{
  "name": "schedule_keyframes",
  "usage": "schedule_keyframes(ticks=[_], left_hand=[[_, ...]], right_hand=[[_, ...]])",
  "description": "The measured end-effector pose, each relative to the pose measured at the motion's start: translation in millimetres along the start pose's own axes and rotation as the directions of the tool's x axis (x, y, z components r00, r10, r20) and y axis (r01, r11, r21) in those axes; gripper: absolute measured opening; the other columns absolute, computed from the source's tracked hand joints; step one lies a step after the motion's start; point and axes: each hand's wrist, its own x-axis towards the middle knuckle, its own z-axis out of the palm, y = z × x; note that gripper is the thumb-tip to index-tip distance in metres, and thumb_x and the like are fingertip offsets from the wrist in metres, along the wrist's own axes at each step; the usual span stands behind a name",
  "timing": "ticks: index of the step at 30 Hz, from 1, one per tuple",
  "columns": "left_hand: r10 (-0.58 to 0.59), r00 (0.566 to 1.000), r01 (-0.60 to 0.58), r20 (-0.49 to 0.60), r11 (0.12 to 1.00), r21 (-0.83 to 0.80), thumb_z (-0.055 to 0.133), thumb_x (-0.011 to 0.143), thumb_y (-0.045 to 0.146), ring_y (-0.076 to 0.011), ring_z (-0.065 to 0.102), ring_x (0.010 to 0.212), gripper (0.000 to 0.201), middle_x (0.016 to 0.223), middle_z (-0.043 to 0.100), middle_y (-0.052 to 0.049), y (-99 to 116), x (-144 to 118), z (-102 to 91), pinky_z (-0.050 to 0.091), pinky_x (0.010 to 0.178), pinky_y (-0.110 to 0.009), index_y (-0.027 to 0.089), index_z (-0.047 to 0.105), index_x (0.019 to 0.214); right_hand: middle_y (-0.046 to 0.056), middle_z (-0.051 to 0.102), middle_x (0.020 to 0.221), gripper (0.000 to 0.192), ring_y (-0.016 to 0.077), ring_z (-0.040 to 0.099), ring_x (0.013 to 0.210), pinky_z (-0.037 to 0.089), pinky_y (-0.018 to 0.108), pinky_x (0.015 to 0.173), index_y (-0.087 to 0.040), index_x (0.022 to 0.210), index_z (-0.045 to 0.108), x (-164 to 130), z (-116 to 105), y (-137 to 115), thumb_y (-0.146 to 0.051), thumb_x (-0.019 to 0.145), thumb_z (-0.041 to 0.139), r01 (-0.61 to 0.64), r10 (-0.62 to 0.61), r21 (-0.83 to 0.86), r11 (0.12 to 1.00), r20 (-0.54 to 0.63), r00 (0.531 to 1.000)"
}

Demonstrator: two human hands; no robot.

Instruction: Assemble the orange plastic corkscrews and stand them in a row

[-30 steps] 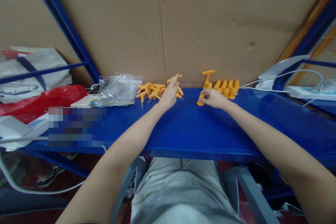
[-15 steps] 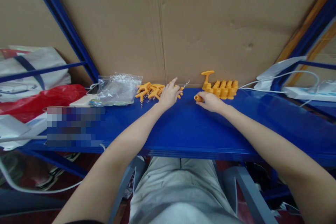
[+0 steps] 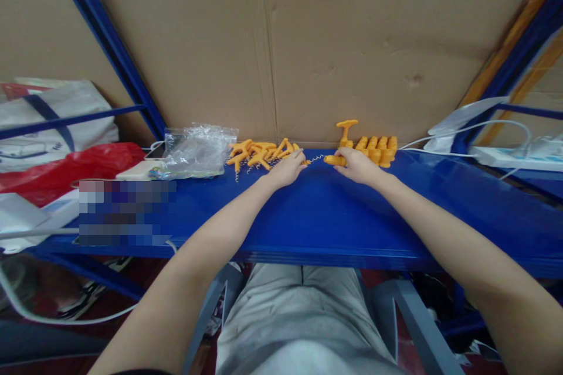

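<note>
- Left hand [image 3: 288,169] grips a corkscrew piece [image 3: 311,159], just right of the orange pile [image 3: 259,153].
- Right hand [image 3: 358,165] grips an orange sleeve [image 3: 334,159], further right of that pile.

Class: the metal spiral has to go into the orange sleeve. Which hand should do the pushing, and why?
Probably the left hand: it holds the corkscrew piece, its spiral pointing at the orange sleeve. The right hand holds that sleeve level, its open end facing the spiral.

Even soft light; edges warped, corners blurred.
</note>
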Motion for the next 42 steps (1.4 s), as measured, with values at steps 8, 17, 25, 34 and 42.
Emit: schedule_keyframes(ticks=[8, 17, 25, 34, 42], left_hand=[[0.041, 0.999, -0.041, 0.02, 0.999, -0.016, 0.05, 0.1, 0.019, -0.0286, 0.064, 0.126, 0.013, 0.136, 0.063, -0.017, -6, 0, 4.3, 0.052, 0.108, -0.045, 0.017, 0.058, 0.109], [0.035, 0.999, -0.036, -0.024, 0.999, -0.038, 0.053, 0.099, 0.016, -0.0267, 0.051, 0.145, 0.011, 0.152, 0.054, -0.02, -6, 1, 7.4, 0.039, 0.123, -0.045, 0.016, 0.059, 0.108], [0.062, 0.998, -0.062, -0.003, 0.998, -0.025, 0.053, 0.099, 0.018, -0.0273, 0.051, 0.145, 0.008, 0.153, 0.054, -0.021, -6, 1, 8.2, 0.041, 0.122, -0.045, 0.017, 0.058, 0.105], [0.037, 0.988, -0.063, -0.152, 0.984, -0.167, 0.049, 0.101, 0.024, -0.0306, 0.042, 0.151, 0.01, 0.159, 0.045, -0.016, 0, 3, 5.1, 0.041, 0.121, -0.054, 0.02, 0.058, 0.102], [-0.173, 0.977, 0.152, -0.125, 0.975, -0.164, 0.052, 0.102, 0.029, -0.0324, 0.058, 0.133, 0.016, 0.152, 0.047, -0.018, 13, 2, 1.4, 0.048, 0.112, -0.052, 0.02, 0.06, 0.112]], right_hand=[[0.014, 0.075, 0.109, 0.023, 0.0307, 0.07, 0.101, 0.055, 0.044, 0.089, -0.017, 0.107, 0.07, 0, -4, -3, -0.019, 0.085, 0.063, 0.003, -0.003, 0.01, 1.0, 0.06, 0.998], [0.014, 0.074, 0.113, 0.028, 0.032, 0.069, 0.105, 0.055, 0.05, 0.096, -0.018, 0.114, 0.074, -2, -5, -3, -0.023, 0.089, 0.063, 0.025, -0.025, 0.007, 1.0, 0.024, 0.999], [0.013, 0.073, 0.114, 0.029, 0.0306, 0.069, 0.104, 0.056, 0.049, 0.095, -0.02, 0.116, 0.075, -1, -3, -5, -0.024, 0.09, 0.063, 0.05, -0.049, 0.061, 0.997, -0.01, 0.999], [0.016, 0.07, 0.118, 0.036, 0.0317, 0.068, 0.106, 0.054, 0.051, 0.098, -0.018, 0.124, 0.073, -1, -4, -8, -0.023, 0.092, 0.059, 0.064, -0.06, 0.097, 0.993, -0.036, 0.998], [0.014, 0.068, 0.119, 0.036, 0.0311, 0.066, 0.109, 0.053, 0.051, 0.1, -0.021, 0.127, 0.072, -1, -7, -10, -0.028, 0.096, 0.054, 0.112, -0.104, 0.132, 0.985, -0.068, 0.992]])
